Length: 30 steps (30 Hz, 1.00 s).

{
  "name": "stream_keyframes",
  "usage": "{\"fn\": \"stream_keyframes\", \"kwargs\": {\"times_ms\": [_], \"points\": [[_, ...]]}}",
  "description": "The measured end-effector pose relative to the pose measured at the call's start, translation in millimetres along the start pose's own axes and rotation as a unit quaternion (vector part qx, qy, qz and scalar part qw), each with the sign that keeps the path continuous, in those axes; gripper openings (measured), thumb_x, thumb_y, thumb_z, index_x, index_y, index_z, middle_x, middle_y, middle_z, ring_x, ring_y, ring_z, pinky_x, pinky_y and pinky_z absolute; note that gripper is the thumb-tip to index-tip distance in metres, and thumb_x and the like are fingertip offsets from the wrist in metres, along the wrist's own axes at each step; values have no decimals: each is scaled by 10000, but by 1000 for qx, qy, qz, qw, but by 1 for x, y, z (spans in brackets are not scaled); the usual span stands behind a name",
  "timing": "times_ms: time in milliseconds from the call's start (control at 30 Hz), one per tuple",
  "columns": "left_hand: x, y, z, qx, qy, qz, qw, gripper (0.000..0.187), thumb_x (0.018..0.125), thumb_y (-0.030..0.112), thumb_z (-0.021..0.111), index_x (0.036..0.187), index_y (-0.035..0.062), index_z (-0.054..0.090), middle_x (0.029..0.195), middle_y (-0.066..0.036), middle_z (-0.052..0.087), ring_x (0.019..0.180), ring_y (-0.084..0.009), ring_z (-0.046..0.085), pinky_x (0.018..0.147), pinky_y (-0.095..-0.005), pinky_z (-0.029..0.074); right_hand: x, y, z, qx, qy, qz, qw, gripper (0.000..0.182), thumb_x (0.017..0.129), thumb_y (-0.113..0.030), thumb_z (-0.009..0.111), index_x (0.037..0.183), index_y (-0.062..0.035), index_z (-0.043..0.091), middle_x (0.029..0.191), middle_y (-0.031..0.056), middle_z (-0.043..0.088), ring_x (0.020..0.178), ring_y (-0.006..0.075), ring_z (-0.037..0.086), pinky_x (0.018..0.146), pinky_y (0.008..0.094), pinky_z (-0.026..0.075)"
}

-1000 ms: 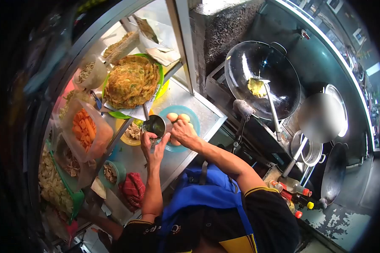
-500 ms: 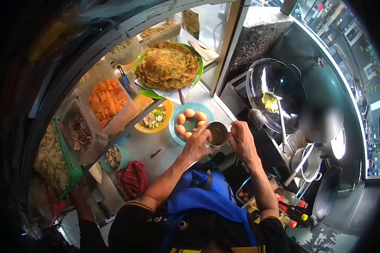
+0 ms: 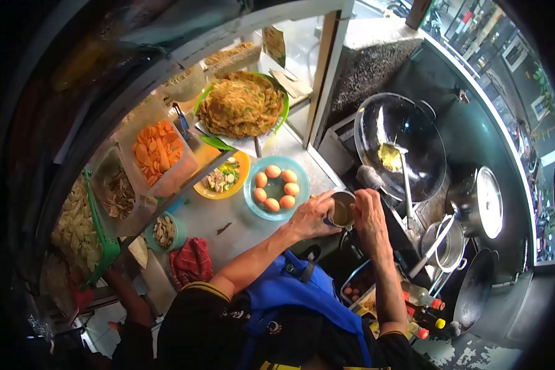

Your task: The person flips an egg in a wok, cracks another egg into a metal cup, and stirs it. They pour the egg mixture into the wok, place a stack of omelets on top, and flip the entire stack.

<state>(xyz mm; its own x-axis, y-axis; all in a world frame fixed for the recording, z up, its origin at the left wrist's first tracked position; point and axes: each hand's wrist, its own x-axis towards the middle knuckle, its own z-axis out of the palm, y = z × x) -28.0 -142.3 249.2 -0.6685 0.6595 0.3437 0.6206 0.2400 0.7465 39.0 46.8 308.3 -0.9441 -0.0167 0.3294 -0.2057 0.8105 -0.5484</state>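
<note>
My left hand is wrapped round a small metal cup, its mouth facing up and a murky liquid showing inside. At the cup's right rim, my right hand has its fingers bent closed; whatever they hold is hidden. Just left of my left hand, several brown eggs lie in a ring on a light-blue plate. Ahead of my right hand is a black wok with yellow food, seemingly egg, and a long-handled spatula in it.
Fried omelettes are heaped on a green plate. A yellow bowl holds chopped greens. Sliced carrots fill a plastic tub. At right are a lidded pot, a saucepan and bottles. Another person's arm reaches in lower left.
Both hands and the cup have moved right, away from the egg plate, uncovering the eggs. My right hand has come closer to the cup and now overlaps its rim. The view has shifted slightly.
</note>
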Motion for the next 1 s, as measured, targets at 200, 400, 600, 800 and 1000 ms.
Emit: {"fn": "stream_keyframes", "kwargs": {"times_ms": [200, 400, 600, 800, 1000], "points": [[16, 30, 2, -13, -49, -20, 998, 502, 660, 342, 901, 821, 69, 513, 1291, -180, 594, 1093, -388, 621, 892, -451, 520, -7, -5, -26, -36, -13, -3, 999, 397, 867, -30, 650, 1233, -59, 499, 1092, 186, 531, 983, 390, 571, 837, 455, 480], [28, 55, 13, -45, -91, -2, 995, 788, 613, 277, 929, 1267, 91, 532, 1160, -122, 656, 996, -342, 669, 822, -439, 550, -24, -27, -38, -155, -89, 155, 972, 309, 939, -265, 634, 1063, -30, 478, 961, 194, 550, 886, 395, 607, 764, 465, 488], [17, 75, 23, -61, -145, 31, 987, 680, 612, 260, 927, 1118, 62, 517, 1061, -125, 636, 941, -352, 657, 761, -462, 539, -61, -69, -64, -181, -71, 251, 948, 321, 995, -343, 555, 1050, -46, 448, 929, 201, 564, 830, 388, 654, 696, 474, 536], [5, 103, 39, -90, -213, 125, 965, 646, 648, 337, 909, 1046, 55, 486, 986, -113, 618, 899, -342, 656, 719, -453, 527, -101, -112, -86, -183, -35, 360, 914, 353, 1025, -486, 455, 1142, -159, 392, 923, 206, 569, 781, 428, 651, 647, 514, 522], [-3, 141, 48, -118, -253, 181, 943, 674, 626, 274, 895, 1101, 34, 481, 1049, -134, 624, 916, -384, 648, 741, -481, 530, -135, -148, -111, -215, -40, 441, 871, 436, 1016, -547, 429, 1273, -196, 397, 920, 175, 595, 834, 437, 641, 693, 544, 488]]}}
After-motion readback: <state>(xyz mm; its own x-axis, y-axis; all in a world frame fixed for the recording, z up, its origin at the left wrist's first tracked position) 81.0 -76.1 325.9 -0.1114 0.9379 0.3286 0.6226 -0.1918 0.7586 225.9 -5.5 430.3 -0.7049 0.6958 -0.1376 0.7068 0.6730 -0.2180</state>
